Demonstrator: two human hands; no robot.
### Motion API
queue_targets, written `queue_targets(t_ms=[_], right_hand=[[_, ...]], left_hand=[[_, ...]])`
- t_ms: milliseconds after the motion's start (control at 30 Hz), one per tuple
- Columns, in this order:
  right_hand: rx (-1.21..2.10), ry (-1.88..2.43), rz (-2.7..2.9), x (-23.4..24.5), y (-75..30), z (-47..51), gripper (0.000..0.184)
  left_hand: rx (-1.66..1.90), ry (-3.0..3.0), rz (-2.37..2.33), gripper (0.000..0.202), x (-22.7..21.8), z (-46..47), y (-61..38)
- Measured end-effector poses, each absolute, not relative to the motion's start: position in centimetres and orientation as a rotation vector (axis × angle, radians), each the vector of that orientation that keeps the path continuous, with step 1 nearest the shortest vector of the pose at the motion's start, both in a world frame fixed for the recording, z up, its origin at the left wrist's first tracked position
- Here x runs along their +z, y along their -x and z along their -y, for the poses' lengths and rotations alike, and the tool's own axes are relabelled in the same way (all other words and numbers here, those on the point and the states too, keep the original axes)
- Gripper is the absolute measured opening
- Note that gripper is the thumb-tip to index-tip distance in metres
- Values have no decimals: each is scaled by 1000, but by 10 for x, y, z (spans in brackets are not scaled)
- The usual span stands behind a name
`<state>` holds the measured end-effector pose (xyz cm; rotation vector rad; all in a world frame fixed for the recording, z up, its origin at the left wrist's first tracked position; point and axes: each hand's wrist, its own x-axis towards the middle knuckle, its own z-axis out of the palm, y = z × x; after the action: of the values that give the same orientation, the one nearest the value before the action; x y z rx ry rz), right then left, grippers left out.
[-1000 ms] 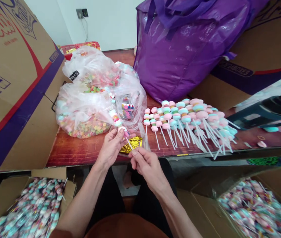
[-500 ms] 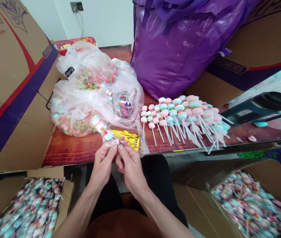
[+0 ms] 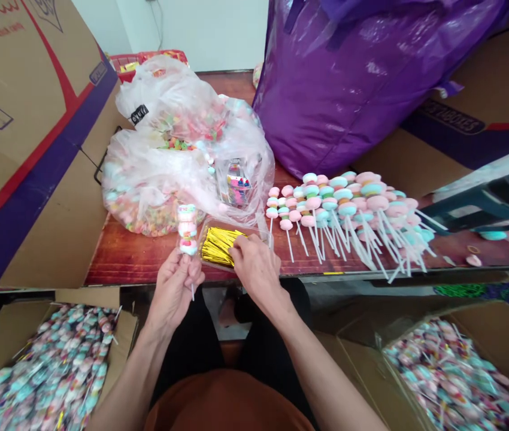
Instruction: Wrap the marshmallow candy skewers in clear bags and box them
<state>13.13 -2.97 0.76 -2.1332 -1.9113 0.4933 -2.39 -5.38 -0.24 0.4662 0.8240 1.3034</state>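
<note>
Upright in my left hand [image 3: 177,284] is a candy skewer [image 3: 187,230] of stacked pink, white and blue marshmallows in a clear wrapper. My fingers close around the wrapper's lower end, and the white stick pokes out below. My right hand [image 3: 258,263] reaches over a clear plastic tray [image 3: 223,263] of gold twist ties [image 3: 218,242]. Its curled thumb and fingers pinch at the ties on the tray's right side; the fingertips are partly hidden. Many unwrapped marshmallow skewers [image 3: 348,200] lie in a row to the right, sticks toward me.
Behind the tray sit clear bags of candy [image 3: 160,173] and a packet of printed wrappers [image 3: 238,182]. A purple bag [image 3: 348,90], a large carton [image 3: 57,179] and a dark bottle [image 3: 483,200] surround them. Below the table, open boxes hold wrapped skewers [image 3: 52,365] at left and right.
My hands were together at the wrapper's neck; now they are apart. The left has turned the skewer upright, and the right has moved onto the gold ties. The view has shifted slightly left.
</note>
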Motion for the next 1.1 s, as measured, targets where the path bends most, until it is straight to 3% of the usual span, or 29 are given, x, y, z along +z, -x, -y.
queue_targets(t_ms=[233,1100], right_hand=[[508,2268,2019,-1,-126,15,29],[657,2137,1857,-3,-141,11,27]], left_hand=[[1292,-510,-884,27,0,50,15],[1398,-596,-1012,27,-2,35,-2]])
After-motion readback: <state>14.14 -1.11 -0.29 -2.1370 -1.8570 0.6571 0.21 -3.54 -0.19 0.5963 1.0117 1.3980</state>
